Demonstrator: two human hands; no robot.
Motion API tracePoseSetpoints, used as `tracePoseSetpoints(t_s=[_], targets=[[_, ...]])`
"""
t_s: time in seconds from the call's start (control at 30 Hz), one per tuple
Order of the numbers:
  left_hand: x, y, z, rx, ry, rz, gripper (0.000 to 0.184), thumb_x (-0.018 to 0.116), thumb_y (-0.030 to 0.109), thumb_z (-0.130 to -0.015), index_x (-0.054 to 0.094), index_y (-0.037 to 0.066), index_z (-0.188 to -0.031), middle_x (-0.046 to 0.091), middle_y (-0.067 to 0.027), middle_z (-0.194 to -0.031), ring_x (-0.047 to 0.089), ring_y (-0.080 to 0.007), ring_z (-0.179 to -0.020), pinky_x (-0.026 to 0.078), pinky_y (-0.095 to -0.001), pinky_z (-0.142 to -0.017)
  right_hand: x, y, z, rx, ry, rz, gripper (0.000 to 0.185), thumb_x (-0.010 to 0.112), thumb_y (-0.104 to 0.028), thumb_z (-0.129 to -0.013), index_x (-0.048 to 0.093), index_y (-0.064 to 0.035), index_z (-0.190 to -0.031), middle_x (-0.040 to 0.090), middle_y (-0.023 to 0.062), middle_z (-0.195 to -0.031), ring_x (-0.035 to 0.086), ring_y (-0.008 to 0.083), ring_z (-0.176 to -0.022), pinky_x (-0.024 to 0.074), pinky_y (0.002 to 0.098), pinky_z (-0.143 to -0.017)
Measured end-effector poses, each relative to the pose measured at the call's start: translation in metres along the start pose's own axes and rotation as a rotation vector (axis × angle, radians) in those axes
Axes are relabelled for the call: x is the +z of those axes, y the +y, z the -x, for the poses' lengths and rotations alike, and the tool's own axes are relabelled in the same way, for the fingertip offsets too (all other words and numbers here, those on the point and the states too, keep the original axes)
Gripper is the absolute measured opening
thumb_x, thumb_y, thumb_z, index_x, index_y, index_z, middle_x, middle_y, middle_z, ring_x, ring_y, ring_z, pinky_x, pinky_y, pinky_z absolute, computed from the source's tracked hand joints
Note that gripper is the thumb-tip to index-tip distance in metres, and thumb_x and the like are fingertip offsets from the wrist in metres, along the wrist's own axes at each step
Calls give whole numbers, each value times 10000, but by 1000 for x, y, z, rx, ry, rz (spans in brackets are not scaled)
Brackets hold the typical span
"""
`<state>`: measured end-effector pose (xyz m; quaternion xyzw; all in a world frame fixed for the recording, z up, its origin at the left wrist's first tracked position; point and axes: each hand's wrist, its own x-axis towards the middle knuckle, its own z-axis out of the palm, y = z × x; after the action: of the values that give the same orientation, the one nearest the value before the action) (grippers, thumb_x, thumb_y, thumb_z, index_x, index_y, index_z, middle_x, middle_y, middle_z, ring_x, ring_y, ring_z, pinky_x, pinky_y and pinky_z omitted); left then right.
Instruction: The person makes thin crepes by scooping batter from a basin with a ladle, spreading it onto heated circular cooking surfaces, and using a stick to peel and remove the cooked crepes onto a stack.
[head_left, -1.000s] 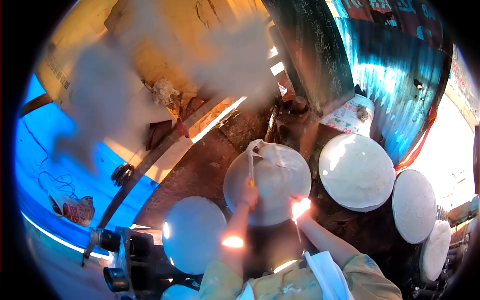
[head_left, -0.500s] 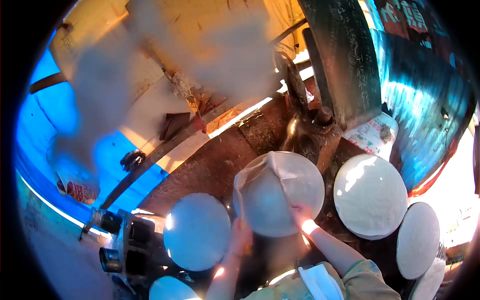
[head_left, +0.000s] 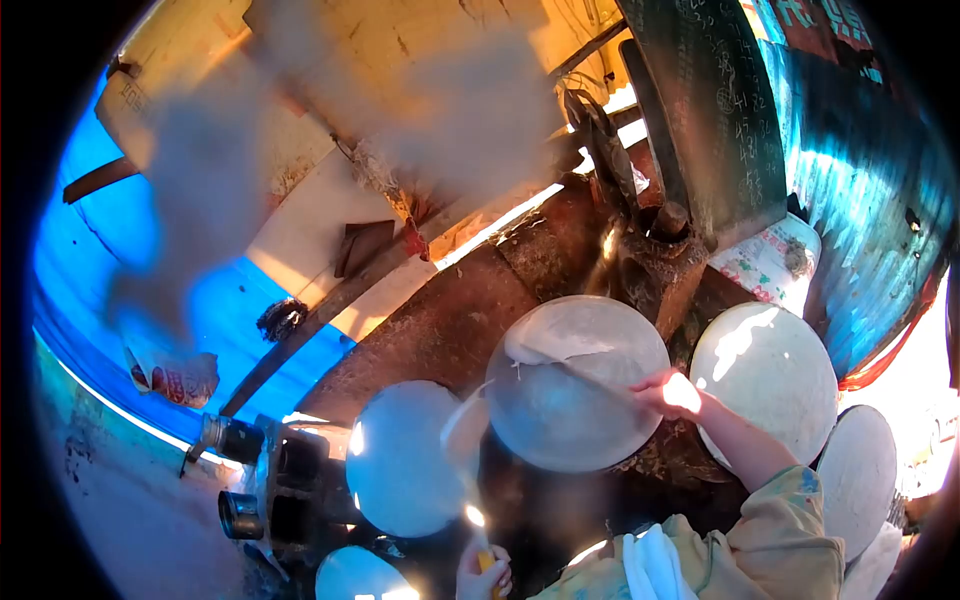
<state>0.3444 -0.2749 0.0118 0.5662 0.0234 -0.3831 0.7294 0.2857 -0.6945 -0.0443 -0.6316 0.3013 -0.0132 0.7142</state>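
A round griddle [head_left: 590, 430] lies in the middle, with a white batter-like patch [head_left: 565, 345] on its upper part. My right hand [head_left: 665, 393] is at the griddle's right edge, closed on a long thin scraper [head_left: 585, 375] that slants across the surface. Low in the view, my left hand [head_left: 485, 572] is wrapped round the yellow handle of a ladle [head_left: 465, 435]. The ladle's pale head is blurred and rises between the central griddle and the round plate to its left.
Other pale round plates stand about: one on the left [head_left: 405, 460], one on the right [head_left: 765, 385], one at far right [head_left: 858, 480]. Dark metal cans [head_left: 240, 515] sit at lower left. A rusty post [head_left: 660, 270] and a chalked board [head_left: 720, 120] rise behind. Steam blurs the upper left.
Both hands were at a thin, folded sheet over the central griddle; that sheet is gone from there. My left hand moved down and holds a ladle; my right moved right and up with a scraper.
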Motion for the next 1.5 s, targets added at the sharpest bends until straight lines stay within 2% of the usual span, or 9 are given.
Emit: tracePoseSetpoints(t_s=[0.1, 0.2, 0.3, 0.8, 0.87, 1.07, 1.23, 1.27, 1.5], targets=[[20, 12, -4, 43, -154, 25, 622, 504, 3, -829, 244, 180, -1365, 507, -96, -824, 402, -86, -472, 342, -181, -405, -7, -2, -31, -67, 297, -142, 280, 635, -126, -751, 617, 28, -984, 527, 45, -558, 408, 79, -375, 293, 225, -344], [34, 24, -19, -218, -155, 50, 99, 512, 39, -844, 460, 54, -927, 454, -34, -626, 324, -38, -385, 267, -173, -340, 37, 4, -29, 24, 85, -55, 244, 619, -104, -763, 609, 20, -973, 520, 52, -559, 432, 80, -397, 303, 229, -367], [33, 17, -14, -100, -271, 108, 489, 482, 17, -860, 332, 150, -1306, 477, -73, -739, 322, -52, -401, 285, -172, -355, 6, -13, 8, 126, -163, -89, 231, 612, -86, -768, 603, 21, -972, 508, 46, -547, 407, 82, -371, 280, 232, -348], [14, 7, -11, 150, -327, 637, 443, 464, 4, -887, 321, 99, -1296, 464, -65, -900, 340, -15, -448, 303, -135, -380, -27, -9, -32, 28, -109, 200, 244, 666, -160, -743, 648, -70, -969, 549, -3, -619, 403, 65, -409, 278, 202, -374], [19, 8, -10, 144, -269, 689, 456, 469, -15, -875, 321, 99, -1291, 460, -62, -898, 348, -21, -469, 314, -140, -380, 7, -21, -42, 87, 53, 192, 343, 711, -219, -692, 655, -65, -993, 631, 56, -758, 541, 115, -562, 426, 233, -495], [2, 5, 2, 78, -269, 634, 591, 526, -64, -798, 370, 232, -1286, 483, -64, -760, 352, -82, -402, 313, -196, -328, -58, -9, -22, 233, -339, 131, 318, 692, -141, -715, 622, -28, -1004, 535, 27, -599, 420, 90, -382, 309, 227, -333], [31, 14, -4, 160, -172, 542, 621, 571, -64, -764, 343, 141, -1304, 453, -62, -772, 363, -72, -430, 308, -167, -339, 4, -33, -58, 10, 33, 173, 275, 693, -173, -721, 640, -24, -946, 565, 12, -664, 481, 72, -490, 334, 241, -378], [32, 13, -7, 151, -225, 610, 625, 569, -66, -766, 339, 144, -1308, 450, -63, -777, 361, -73, -429, 308, -169, -338, 16, -44, -46, 114, -136, 288, 267, 707, -198, -726, 658, -79, -960, 620, 27, -742, 555, 105, -618, 457, 248, -557], [21, 12, -6, 114, -286, 600, 537, 542, -46, -798, 363, 113, -1279, 442, -61, -741, 346, -77, -420, 297, -188, -342, -55, -16, -41, 128, -391, 161, 279, 671, -85, -729, 632, -5, -993, 575, 16, -658, 440, 54, -428, 301, 192, -358]])
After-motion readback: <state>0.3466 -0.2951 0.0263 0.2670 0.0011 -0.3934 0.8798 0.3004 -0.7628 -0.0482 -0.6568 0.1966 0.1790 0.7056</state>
